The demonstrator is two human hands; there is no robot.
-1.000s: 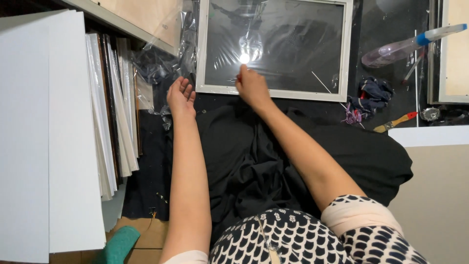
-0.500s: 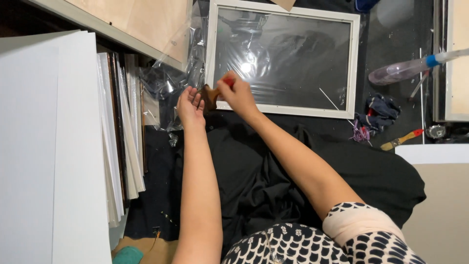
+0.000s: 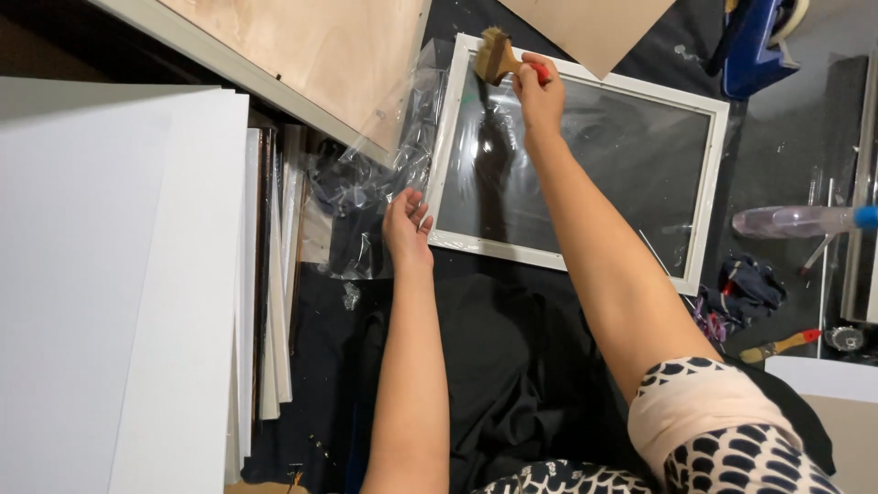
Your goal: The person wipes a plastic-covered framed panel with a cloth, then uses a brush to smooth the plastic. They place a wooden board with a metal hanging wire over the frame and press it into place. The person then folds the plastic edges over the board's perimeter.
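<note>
A white picture frame [image 3: 715, 174] with a dark glass pane lies flat on a black cloth. My right hand [image 3: 540, 91] reaches to the frame's far left corner and grips a small wooden brush [image 3: 495, 57] with a red handle, its bristles over the frame's top edge. My left hand [image 3: 408, 225] rests by the frame's near left corner, fingers slightly curled and holding nothing, next to crumpled clear plastic wrap [image 3: 366, 187].
White boards [image 3: 119, 274] stand stacked on edge at the left. A plywood panel [image 3: 311, 55] and brown cardboard [image 3: 585, 27] lie at the back. A clear spray bottle [image 3: 796, 220], a blue tape dispenser [image 3: 754, 41], a rag and a small screwdriver [image 3: 777, 346] sit at the right.
My right hand took the brush near my left hand and carried it up to the frame's far left corner. My left hand stayed by the near left corner.
</note>
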